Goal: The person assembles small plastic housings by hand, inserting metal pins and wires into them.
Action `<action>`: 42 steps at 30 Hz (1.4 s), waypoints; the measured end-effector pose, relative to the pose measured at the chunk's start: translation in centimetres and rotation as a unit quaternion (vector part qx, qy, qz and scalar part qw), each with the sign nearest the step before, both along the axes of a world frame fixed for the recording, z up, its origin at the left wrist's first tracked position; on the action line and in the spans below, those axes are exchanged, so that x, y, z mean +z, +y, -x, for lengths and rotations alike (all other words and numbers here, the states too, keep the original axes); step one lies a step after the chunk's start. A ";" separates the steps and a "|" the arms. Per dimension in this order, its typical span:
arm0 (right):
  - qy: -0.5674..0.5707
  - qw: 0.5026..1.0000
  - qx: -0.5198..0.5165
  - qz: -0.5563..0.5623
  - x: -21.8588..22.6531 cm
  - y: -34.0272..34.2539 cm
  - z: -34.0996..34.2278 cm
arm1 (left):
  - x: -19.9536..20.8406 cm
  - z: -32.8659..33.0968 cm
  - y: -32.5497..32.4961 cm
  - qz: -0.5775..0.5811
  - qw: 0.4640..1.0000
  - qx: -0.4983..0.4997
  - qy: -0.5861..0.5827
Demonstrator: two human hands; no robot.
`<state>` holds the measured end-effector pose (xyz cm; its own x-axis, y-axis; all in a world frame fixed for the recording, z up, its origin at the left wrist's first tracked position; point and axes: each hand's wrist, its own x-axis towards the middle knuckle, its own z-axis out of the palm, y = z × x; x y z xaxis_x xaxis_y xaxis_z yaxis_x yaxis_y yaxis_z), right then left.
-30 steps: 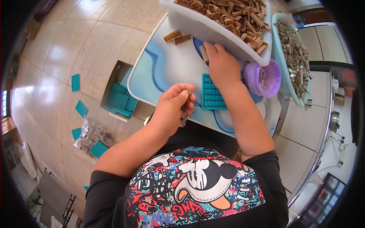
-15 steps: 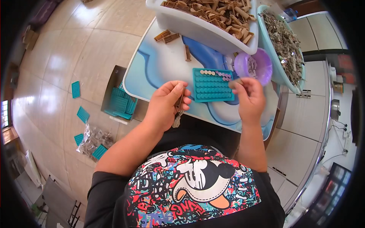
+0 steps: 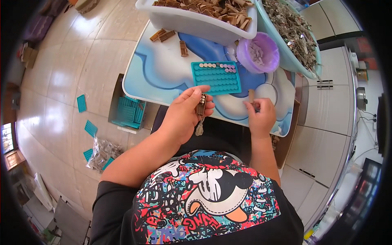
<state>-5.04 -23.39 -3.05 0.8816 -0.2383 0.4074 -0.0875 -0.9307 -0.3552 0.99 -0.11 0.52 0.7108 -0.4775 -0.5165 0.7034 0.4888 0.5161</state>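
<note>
Head view. The left hand [image 3: 185,109], its fingers curled, grips a small brown case [image 3: 201,105], narrow and trough-shaped, with a row of pale pieces set in its hollow; a tassel [image 3: 199,129] of grey, string-like strands hangs beneath this grip. To its right, the right hand [image 3: 262,117] pinches the lower end of a tan piece [image 3: 251,96], smooth and rounded like a split tube, which points away from the fingertips. Beyond and between the two grips lies a teal tray [image 3: 212,84], moulded in rows of round wells; cream discs [image 3: 207,65] and lilac discs [image 3: 230,70] occupy its far rows. Beyond the right grip stand a translucent purple bowl [image 3: 243,57] containing pale slivers [image 3: 256,54] and a turquoise basin [image 3: 292,61] heaped with tangled grey bundles [image 3: 290,30]. Farthest beyond both grips, a smooth white tub [image 3: 196,25] bears hollow brown pieces [image 3: 204,8]; similar loose pieces [image 3: 183,49] rest on the blue-and-white tabletop [image 3: 157,71].
</note>
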 end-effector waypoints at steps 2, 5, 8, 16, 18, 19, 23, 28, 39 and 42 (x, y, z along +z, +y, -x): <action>0.011 0.999 0.032 0.038 0.3 0.4 0.2 | 0.4 0.1 -0.2 -0.003 1.000 -0.003 -0.007; 0.015 0.996 0.079 0.027 0.8 0.9 0.3 | 0.8 0.5 -0.3 -0.003 1.000 -0.010 -0.018; -0.001 0.995 0.097 -0.008 1.2 0.5 -0.6 | 0.7 0.7 -0.4 0.004 0.999 -0.024 -0.022; 0.000 0.960 0.186 -0.210 4.2 3.7 -0.1 | 0.8 1.0 -0.7 0.003 0.997 -0.066 -0.037; 0.000 0.952 0.226 -0.207 4.9 5.4 -0.3 | 0.4 1.2 -0.8 0.024 0.996 -0.070 -0.041; 0.000 0.942 0.266 -0.203 5.0 5.9 -0.4 | 0.4 1.2 -0.9 0.024 0.996 -0.071 -0.041; 0.007 0.933 0.296 -0.202 4.3 6.6 -0.6 | 0.3 1.1 -0.8 0.024 0.993 -0.103 -0.052; -0.004 0.935 0.308 -0.177 4.1 7.0 -0.8 | 0.4 1.1 -0.8 0.026 0.992 -0.108 -0.055; -0.020 0.934 0.315 -0.168 3.9 7.1 -0.8 | 0.4 1.2 -0.7 0.011 0.992 -0.117 -0.054; -0.023 0.934 0.316 -0.167 3.8 7.1 -0.9 | 0.1 1.3 -0.7 0.054 0.993 -0.091 -0.043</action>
